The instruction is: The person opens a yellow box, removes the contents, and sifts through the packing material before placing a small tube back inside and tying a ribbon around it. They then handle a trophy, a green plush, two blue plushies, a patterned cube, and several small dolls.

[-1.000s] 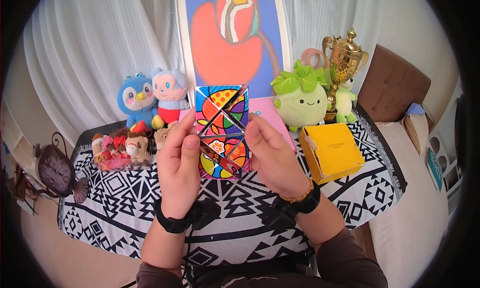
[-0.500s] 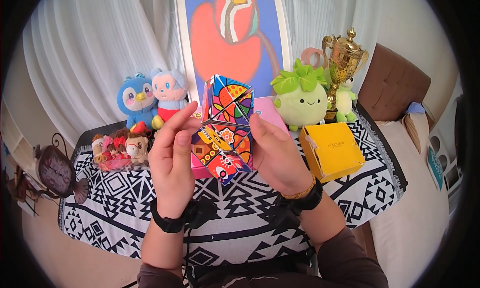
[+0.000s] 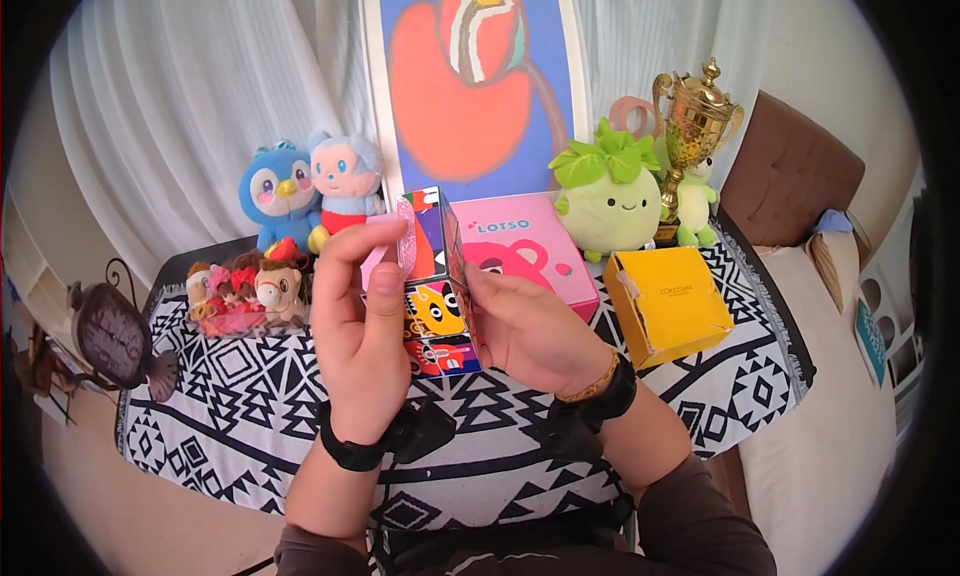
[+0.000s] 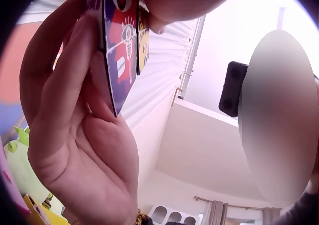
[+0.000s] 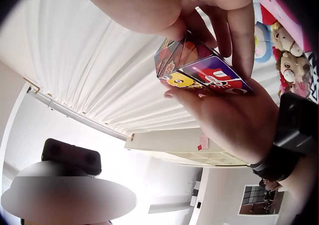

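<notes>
A colourful folding puzzle block [image 3: 436,311] stands upright between both hands above the table. On its left side the left hand [image 3: 365,341] grips it with thumb and curled fingers. The right hand [image 3: 540,336] holds the opposite side, thumb near the block's edge. In the left wrist view the block [image 4: 121,45] shows a blue and red face, with the right hand [image 4: 84,150] behind it. The right wrist view shows the block [image 5: 212,75] with yellow and purple faces, held between the left hand [image 5: 234,110] and the right hand [image 5: 164,10].
A pink box [image 3: 535,246] lies behind the hands. To the right are a yellow box [image 3: 672,306], a green plush [image 3: 610,206] and a gold trophy [image 3: 695,126]. Plush toys [image 3: 285,196] and small dolls [image 3: 240,301] sit left, on a patterned cloth [image 3: 250,406].
The block has folded and turned from a wide, flat face to a narrow upright shape. The left fingers, stretched out half a second ago, have curled round it, and the hands are closer together.
</notes>
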Available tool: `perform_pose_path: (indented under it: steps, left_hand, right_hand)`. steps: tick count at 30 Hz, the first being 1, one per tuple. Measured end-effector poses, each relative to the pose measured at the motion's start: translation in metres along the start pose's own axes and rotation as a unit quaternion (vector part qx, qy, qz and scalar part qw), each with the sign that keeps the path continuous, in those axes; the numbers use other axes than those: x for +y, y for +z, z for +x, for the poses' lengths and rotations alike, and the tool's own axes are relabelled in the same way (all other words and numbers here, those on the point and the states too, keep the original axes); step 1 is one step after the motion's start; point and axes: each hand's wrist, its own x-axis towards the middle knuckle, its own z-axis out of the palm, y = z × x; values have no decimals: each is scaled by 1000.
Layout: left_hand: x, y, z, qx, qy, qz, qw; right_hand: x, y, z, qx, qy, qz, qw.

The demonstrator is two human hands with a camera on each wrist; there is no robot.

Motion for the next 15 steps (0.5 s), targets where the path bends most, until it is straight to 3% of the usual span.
perform_pose_path:
  steps: [3,7,10,13,15]
  left_hand:
    - [-1,-1,3,-65,-23,-2,998]
    - [6,1,5,-83,-88,-67,990]
    - [7,1,4,-83,-88,-2,993]
    - [6,0,3,-85,-97,-42,991]
    - [5,-1,3,-82,-110,-71,988]
  right_hand:
    - [2,-2,0,20,10,-20,1000]
    - [-4,2,-2,15,52,-35,998]
    - [-4,4,-2,-28,73,-3,997]
    - [1,7,-5,-43,4,-52,998]
    - [1,15,-5,1,-43,-157,987]
